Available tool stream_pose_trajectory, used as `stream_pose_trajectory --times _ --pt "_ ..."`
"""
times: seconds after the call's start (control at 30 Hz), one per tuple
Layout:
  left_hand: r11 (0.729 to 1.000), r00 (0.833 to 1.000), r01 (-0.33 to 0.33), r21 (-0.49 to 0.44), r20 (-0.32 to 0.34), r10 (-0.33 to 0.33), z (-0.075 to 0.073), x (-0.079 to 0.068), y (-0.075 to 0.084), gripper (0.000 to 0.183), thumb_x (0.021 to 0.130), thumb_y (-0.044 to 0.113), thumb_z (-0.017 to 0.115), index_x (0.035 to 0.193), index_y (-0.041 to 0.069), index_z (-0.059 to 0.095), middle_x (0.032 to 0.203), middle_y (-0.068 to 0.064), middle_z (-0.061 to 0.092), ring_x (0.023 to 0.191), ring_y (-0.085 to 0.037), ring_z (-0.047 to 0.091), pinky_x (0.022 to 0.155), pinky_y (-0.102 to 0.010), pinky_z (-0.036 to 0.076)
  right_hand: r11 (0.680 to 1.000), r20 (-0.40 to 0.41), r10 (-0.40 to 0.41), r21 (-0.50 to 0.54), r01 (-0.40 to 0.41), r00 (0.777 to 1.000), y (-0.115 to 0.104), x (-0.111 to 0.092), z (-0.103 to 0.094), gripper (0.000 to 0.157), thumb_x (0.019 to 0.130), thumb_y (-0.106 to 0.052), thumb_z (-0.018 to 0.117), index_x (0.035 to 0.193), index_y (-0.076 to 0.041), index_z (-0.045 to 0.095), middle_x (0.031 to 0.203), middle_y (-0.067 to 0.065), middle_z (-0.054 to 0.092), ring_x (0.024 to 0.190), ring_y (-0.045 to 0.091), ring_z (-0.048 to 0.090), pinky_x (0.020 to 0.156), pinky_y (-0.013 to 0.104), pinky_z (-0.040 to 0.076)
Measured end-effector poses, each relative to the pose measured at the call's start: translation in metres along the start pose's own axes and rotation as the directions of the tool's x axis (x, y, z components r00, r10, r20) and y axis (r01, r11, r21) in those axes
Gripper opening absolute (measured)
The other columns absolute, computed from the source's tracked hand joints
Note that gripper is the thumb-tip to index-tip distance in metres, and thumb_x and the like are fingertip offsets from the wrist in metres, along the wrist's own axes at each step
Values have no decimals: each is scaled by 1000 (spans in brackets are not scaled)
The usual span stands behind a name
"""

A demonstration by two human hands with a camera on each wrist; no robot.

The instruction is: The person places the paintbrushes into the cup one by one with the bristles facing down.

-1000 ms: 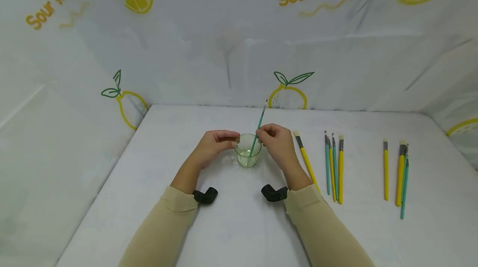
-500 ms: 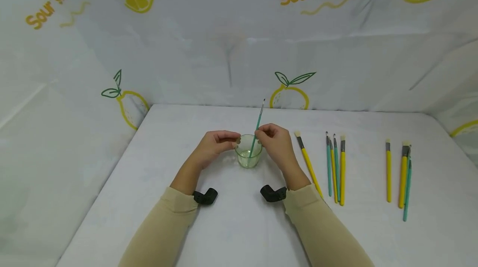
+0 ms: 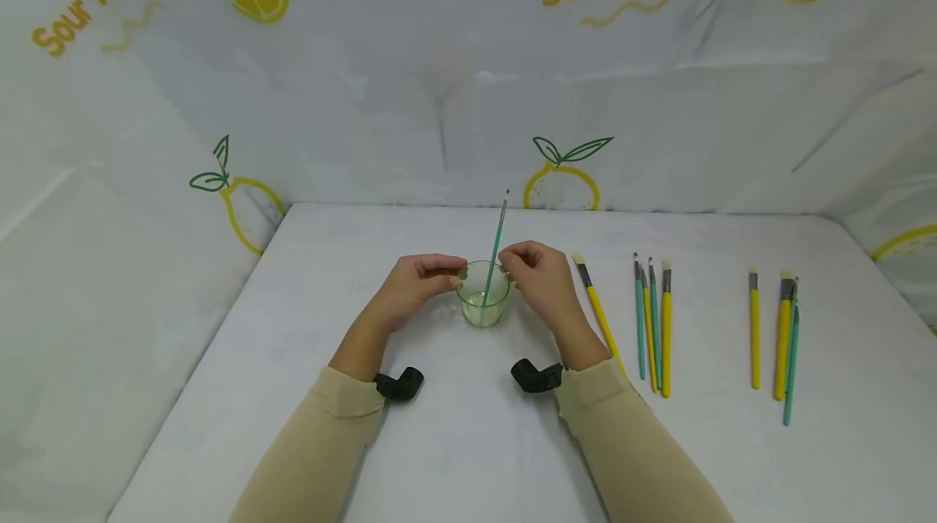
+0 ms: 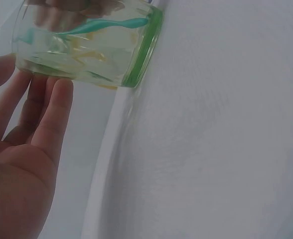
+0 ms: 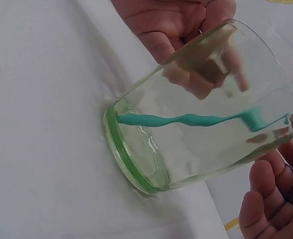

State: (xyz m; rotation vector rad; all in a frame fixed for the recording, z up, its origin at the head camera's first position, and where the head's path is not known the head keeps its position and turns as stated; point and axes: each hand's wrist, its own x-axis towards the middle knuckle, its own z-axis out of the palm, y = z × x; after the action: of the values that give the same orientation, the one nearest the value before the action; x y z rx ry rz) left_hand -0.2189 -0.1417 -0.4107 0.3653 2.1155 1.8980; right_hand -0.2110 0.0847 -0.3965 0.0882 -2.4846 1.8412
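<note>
A clear glass (image 3: 472,314) with a green-tinted base stands upright on the table. In it leans a thin paintbrush (image 3: 496,238), teal handle end down and bristles up. My left hand (image 3: 413,289) holds the glass at its left rim, thumb nearer me and fingers along the wall; the left wrist view shows the fingertips touching the glass (image 4: 106,69). My right hand (image 3: 540,279) is at the right rim, its fingertips just right of the brush handle, with a small gap seen from the head. Right thumb and fingers lie about the rim in the right wrist view.
Right of my right hand a yellow brush (image 3: 599,307) lies slanted, partly behind the sleeve. Beyond it lie several yellow and teal brushes (image 3: 666,336), then another group (image 3: 783,344) farther right. The white table (image 3: 329,246) ends at a lemon-printed cloth backdrop.
The teal brush has tipped left, and its handle has come away from the right fingertips, which pinched it earlier. Both hands have stayed nearly in place.
</note>
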Motion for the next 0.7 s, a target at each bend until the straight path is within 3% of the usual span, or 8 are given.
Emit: stream_pose_trajectory --times 0.2,0.33,0.5,0.7 --pt "1000 1000 1 2 -12 -1 1 2 -1 35 88 5 66 122 0 67 125 -15 67 111 -15 64 94 -25 53 999 -13 29 -35 -29 1000 -5 -1 -11 24 95 -31 61 103 -10 71 93 8 70 80 21 63 66 27 54" --pt "1000 1000 -10 -14 -2 10 0 2 -2 34 89 4 65 123 0 67 126 -16 66 112 -15 64 93 -25 54 989 -40 -1 -147 -5 999 -15 -5 -25 26 96 -34 60 105 -12 71 93 6 70 81 20 63 67 31 53" --pt "1000 1000 -9 -16 0 9 0 4 -1 34 89 4 65 123 2 67 126 -13 67 113 -15 63 93 -24 54 950 -107 -78 -310 41 991 -27 -13 -53 32 97 -39 56 107 -12 71 94 7 71 81 21 61 67 34 52" --pt "1000 1000 0 -23 4 0 -1 2 0 34 90 4 64 124 2 67 127 -12 67 112 -14 63 93 -25 53 894 -115 -27 -446 -27 993 -30 -23 -86 39 97 -43 53 113 -12 69 103 8 69 92 25 60 74 35 50"
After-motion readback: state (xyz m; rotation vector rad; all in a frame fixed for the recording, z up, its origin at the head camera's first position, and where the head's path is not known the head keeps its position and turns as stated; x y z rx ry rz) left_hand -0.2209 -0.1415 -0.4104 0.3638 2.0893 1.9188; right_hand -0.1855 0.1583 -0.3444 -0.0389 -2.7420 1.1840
